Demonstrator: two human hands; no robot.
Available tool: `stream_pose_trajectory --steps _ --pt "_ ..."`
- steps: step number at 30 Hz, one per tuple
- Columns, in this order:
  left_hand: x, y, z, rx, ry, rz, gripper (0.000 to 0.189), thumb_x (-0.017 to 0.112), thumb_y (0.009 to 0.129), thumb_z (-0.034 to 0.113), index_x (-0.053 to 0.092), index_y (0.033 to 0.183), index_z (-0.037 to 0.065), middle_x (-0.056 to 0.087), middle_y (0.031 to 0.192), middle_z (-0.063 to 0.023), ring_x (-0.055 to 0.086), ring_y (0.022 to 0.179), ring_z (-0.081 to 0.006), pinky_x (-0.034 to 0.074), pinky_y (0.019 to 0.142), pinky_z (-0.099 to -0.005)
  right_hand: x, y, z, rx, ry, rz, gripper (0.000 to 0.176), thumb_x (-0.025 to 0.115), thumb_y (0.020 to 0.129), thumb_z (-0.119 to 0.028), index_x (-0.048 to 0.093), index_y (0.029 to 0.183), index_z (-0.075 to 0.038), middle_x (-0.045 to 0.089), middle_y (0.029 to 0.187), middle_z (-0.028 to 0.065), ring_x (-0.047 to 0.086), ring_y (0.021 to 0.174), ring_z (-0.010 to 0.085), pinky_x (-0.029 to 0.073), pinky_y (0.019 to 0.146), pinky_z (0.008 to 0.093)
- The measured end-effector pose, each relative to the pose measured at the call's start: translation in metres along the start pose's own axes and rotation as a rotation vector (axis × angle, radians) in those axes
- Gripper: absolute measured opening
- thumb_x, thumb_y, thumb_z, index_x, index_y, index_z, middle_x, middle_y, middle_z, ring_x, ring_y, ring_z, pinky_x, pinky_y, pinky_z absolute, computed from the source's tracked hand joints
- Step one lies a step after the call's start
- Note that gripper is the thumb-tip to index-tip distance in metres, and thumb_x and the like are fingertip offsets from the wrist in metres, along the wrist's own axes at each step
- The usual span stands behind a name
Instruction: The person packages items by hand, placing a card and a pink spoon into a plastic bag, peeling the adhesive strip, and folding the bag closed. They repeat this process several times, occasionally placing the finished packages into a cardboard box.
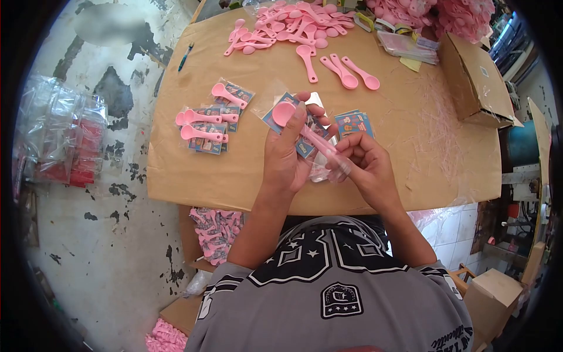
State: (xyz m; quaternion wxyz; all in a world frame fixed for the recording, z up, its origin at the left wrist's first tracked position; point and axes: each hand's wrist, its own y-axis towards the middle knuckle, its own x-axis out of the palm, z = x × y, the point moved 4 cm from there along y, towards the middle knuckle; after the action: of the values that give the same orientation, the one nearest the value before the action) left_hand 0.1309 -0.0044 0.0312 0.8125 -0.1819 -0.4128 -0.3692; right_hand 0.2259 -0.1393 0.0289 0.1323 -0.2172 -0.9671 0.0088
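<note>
A pink spoon (pixel 284 113) lies over a blue printed card in a clear plastic bag, all held in my left hand (pixel 285 154), its thumb across the spoon near the bowl. My right hand (pixel 366 166) pinches the clear plastic bag (pixel 338 168) at the handle end. Beside my right hand lies a stack of blue printed cards (pixel 355 124). Left of my left hand, several bagged spoons with cards (pixel 203 134) lie in an overlapping group. Part of the card is hidden under my fingers.
Loose pink spoons (pixel 293 26) are heaped at the far edge, with several nearer ones (pixel 340 70) apart. A cardboard box (pixel 476 79) stands at right by plastic scraps (pixel 437 132). A pen (pixel 186 57) lies far left. Below the table's edge, a box holds packed spoons (pixel 218 233).
</note>
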Motion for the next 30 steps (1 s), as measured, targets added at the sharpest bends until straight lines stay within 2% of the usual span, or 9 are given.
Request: stream_pose_trajectory --steps 5,8,11,14,17,20,24,27,30 --pt "0.004 -0.003 -0.016 -0.108 0.012 -0.019 0.038 0.058 0.111 0.023 0.051 0.141 0.003 0.064 0.111 -0.0092 0.068 0.103 -0.0188 0.062 0.097 -0.0417 0.001 0.007 0.014 -0.148 -0.135 0.223 0.028 0.080 0.096 -0.013 0.058 0.108 -0.003 0.063 0.092 -0.0015 0.058 0.079 0.0036 0.049 0.069 0.0208" --pt "-0.001 -0.002 -0.018 -0.146 0.001 -0.001 0.039 0.056 0.111 0.026 0.051 0.141 0.002 0.065 0.113 -0.0109 0.069 0.105 -0.0211 0.062 0.098 -0.0411 -0.002 0.007 0.017 -0.242 -0.164 0.251 0.028 0.080 0.095 -0.013 0.059 0.111 -0.003 0.063 0.092 0.0004 0.059 0.080 0.0038 0.049 0.068 0.0213" --pt "-0.008 0.000 -0.015 -0.185 -0.127 -0.040 0.042 0.052 0.113 0.029 0.050 0.143 0.000 0.065 0.122 -0.0150 0.068 0.114 -0.0258 0.060 0.102 -0.0437 -0.009 -0.001 -0.002 -0.078 -0.427 0.130 0.032 0.081 0.092 -0.009 0.061 0.116 -0.004 0.065 0.093 0.0029 0.062 0.079 0.0075 0.051 0.069 0.0232" --pt "-0.006 0.001 -0.004 -0.185 -0.138 0.012 0.047 0.048 0.113 0.031 0.048 0.147 -0.002 0.062 0.136 -0.0197 0.063 0.126 -0.0308 0.055 0.109 -0.0490 -0.021 -0.009 -0.030 -0.120 -0.678 0.013 0.043 0.080 0.087 -0.005 0.063 0.126 -0.007 0.068 0.111 0.0104 0.068 0.097 0.0215 0.056 0.085 0.0323" --pt "0.005 -0.002 0.005 -0.192 -0.098 0.033 0.052 0.047 0.113 0.031 0.044 0.151 -0.004 0.057 0.146 -0.0225 0.057 0.137 -0.0333 0.050 0.114 -0.0534 -0.021 -0.012 -0.063 -0.526 -1.410 0.333 0.055 0.079 0.083 -0.005 0.065 0.135 -0.013 0.062 0.142 0.0134 0.058 0.129 0.0358 0.049 0.108 0.0445" --pt "0.012 -0.003 0.000 -0.260 -0.123 -0.041 0.054 0.049 0.112 0.032 0.043 0.153 -0.003 0.055 0.149 -0.0225 0.054 0.141 -0.0324 0.048 0.116 -0.0519 -0.017 -0.002 -0.070 -0.675 -1.317 0.282 0.055 0.077 0.083 -0.005 0.069 0.135 -0.020 0.047 0.161 0.0121 0.038 0.150 0.0396 0.036 0.120 0.0511" --pt "0.020 -0.006 -0.012 -0.383 -0.170 -0.109 0.056 0.049 0.112 0.032 0.041 0.156 -0.001 0.054 0.152 -0.0214 0.051 0.144 -0.0308 0.046 0.118 -0.0493 0.005 0.008 -0.063 -0.865 -1.148 0.095 0.039 0.075 0.082 -0.003 0.081 0.115 -0.025 0.049 0.162 0.0110 0.036 0.154 0.0371 0.036 0.121 0.0510" --pt "0.015 -0.010 -0.017 -0.417 -0.165 -0.106 0.058 0.050 0.112 0.033 0.038 0.158 0.000 0.052 0.154 -0.0210 0.050 0.145 -0.0300 0.046 0.117 -0.0469 0.007 0.008 -0.067 -0.885 -1.011 0.045 0.035 0.076 0.081 -0.004 0.081 0.111 -0.022 0.060 0.151 0.0090 0.048 0.145 0.0360 0.043 0.115 0.0486" --pt "-0.002 -0.009 -0.007 -0.302 -0.002 -0.010 0.063 0.048 0.112 0.036 0.034 0.161 -0.001 0.049 0.156 -0.0214 0.049 0.146 -0.0299 0.046 0.116 -0.0442 -0.004 0.006 -0.071 -0.789 -0.749 -0.012 0.030 0.078 0.082 -0.004 0.080 0.110 -0.015 0.071 0.129 0.0084 0.063 0.121 0.0295 0.052 0.099 0.0417"
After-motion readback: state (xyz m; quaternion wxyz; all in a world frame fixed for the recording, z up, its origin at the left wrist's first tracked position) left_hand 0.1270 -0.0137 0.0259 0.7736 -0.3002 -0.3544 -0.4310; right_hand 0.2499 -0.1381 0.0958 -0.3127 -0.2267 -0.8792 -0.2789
